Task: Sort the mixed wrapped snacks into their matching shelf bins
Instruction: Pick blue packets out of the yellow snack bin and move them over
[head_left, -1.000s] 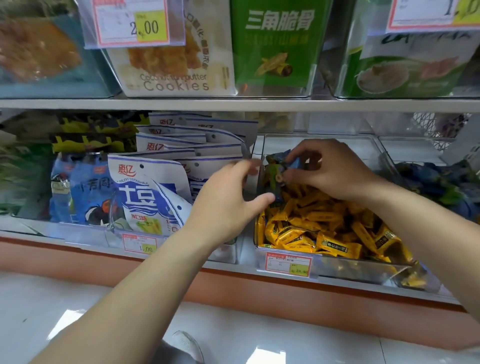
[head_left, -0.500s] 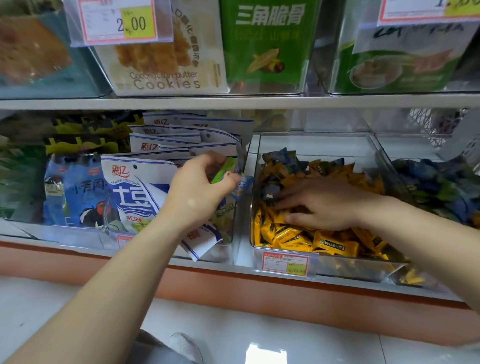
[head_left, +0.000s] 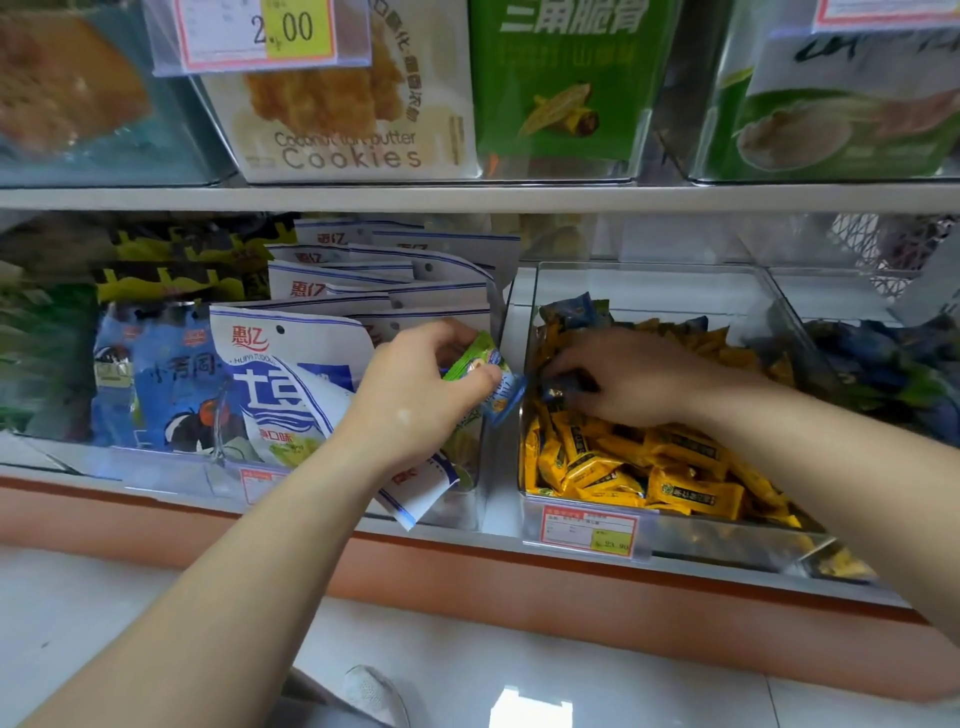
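Observation:
A clear bin (head_left: 587, 530) on the lower shelf holds several yellow wrapped snacks (head_left: 649, 467), with a few blue ones (head_left: 571, 312) at its back. My right hand (head_left: 623, 374) is down in this bin, its fingers pinching a dark blue wrapped snack (head_left: 558, 387). My left hand (head_left: 415, 389) hovers just left of the bin, in front of the white and blue bags. It grips two small snacks, a green one (head_left: 475, 353) and a blue one (head_left: 501, 397).
White and blue bags (head_left: 291, 374) stand in the bin to the left, with blue packets (head_left: 150, 379) beyond them. A bin of dark blue snacks (head_left: 883, 374) lies at the right. Cookie boxes (head_left: 343, 104) fill the upper shelf. A white shoe (head_left: 374, 696) shows on the floor.
My left hand has taken the green and blue snacks and drawn back left of the bin. My right hand has dropped from the bin's back into the pile and pinched a dark blue snack.

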